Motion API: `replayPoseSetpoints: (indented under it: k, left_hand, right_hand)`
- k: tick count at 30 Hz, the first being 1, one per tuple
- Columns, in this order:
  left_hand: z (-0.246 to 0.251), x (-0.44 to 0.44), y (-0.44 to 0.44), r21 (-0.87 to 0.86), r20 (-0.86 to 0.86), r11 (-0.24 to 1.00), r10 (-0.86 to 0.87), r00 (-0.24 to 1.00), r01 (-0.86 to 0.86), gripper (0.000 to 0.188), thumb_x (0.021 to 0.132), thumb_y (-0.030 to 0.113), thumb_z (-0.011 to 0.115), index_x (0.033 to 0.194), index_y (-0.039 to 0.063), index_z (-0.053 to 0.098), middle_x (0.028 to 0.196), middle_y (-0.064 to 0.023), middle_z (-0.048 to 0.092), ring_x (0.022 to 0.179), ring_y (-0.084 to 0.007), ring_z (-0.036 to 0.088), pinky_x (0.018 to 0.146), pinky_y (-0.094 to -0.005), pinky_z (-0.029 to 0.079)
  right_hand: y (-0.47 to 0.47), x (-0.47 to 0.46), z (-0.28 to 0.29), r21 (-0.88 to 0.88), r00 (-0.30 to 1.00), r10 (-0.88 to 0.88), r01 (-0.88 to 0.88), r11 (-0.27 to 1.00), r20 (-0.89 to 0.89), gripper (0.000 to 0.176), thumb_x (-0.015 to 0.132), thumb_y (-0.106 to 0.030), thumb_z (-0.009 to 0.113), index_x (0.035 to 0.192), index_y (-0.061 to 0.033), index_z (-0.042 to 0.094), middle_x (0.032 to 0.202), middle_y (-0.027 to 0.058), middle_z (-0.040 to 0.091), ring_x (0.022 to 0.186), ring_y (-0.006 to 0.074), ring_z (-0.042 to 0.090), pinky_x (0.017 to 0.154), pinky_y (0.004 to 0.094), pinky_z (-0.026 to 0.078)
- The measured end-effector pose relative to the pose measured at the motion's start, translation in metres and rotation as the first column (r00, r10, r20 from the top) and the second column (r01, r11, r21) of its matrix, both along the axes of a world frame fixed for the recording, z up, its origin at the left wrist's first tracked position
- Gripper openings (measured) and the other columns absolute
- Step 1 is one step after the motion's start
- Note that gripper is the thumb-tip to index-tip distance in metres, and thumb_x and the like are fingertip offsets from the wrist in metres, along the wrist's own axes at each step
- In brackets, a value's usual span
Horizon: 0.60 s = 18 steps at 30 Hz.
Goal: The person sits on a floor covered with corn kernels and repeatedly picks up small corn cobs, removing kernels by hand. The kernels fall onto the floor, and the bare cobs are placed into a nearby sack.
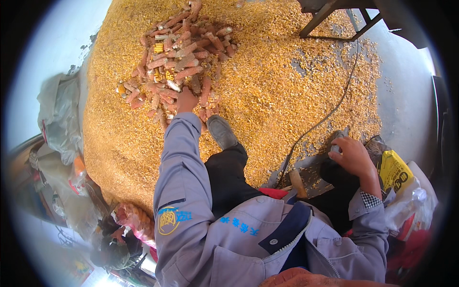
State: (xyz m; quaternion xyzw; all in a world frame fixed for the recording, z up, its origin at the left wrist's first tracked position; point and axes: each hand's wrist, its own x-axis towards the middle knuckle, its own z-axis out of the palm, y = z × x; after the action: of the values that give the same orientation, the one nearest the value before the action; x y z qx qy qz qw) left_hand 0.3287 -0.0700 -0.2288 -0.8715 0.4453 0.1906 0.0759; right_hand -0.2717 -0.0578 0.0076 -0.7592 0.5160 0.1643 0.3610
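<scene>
My left hand [187, 99] reaches down to a heap of shelled corn cobs [179, 53], its fingers against the cobs at the near side. The fingertips are hidden, so whether they grip a cob cannot be told. A whitish cob [173, 85] lies just beyond it. Most cobs are bare and reddish; a few carry yellow kernels. Over my right shoe [340, 134] hangs my right hand [349, 154], thumb and fingers apart, with nothing clearly held. Loose corn kernels [265, 97] spread all around the heap. My left shoe [221, 132] rests on kernels near the cobs.
A dark cable [333, 111] curves across the kernels from a metal-legged stand [326, 21]. A wooden piece [297, 183] lies between my legs. Plastic bags [61, 114] line the left side. A yellow bag [394, 170] is at right, a pink net sack [134, 220] at lower left.
</scene>
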Motion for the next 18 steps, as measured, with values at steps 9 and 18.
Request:
replayPoseSetpoints:
  k: [9,18]
  left_hand:
    - [0.034,-0.014,0.033,-0.289,-0.319,0.934,0.115,0.941,-0.212,0.059,0.079,0.021,0.079,0.131,0.006,0.055,0.116,-0.0213,0.069,0.097,-0.0351,0.071,0.083,-0.0461,0.057]
    - [0.214,-0.095,0.039,-0.042,-0.993,0.851,0.023,0.118,-0.523,0.055,0.086,-0.003,0.056,0.137,0.012,0.040,0.094,-0.0041,0.061,0.077,-0.0148,0.062,0.059,-0.0300,0.051]
  right_hand:
    - [0.010,-0.015,0.002,-0.087,1.000,0.027,-0.026,0.996,0.005,0.035,0.089,-0.032,0.071,0.113,-0.0062,0.069,0.102,0.0186,0.069,0.099,0.0402,0.065,0.086,0.0502,0.051]
    - [0.014,0.005,-0.006,-0.221,0.979,0.078,-0.036,0.975,0.186,0.038,0.091,-0.037,0.069,0.113,-0.0068,0.071,0.107,0.0188,0.070,0.105,0.0401,0.065,0.090,0.0508,0.051]
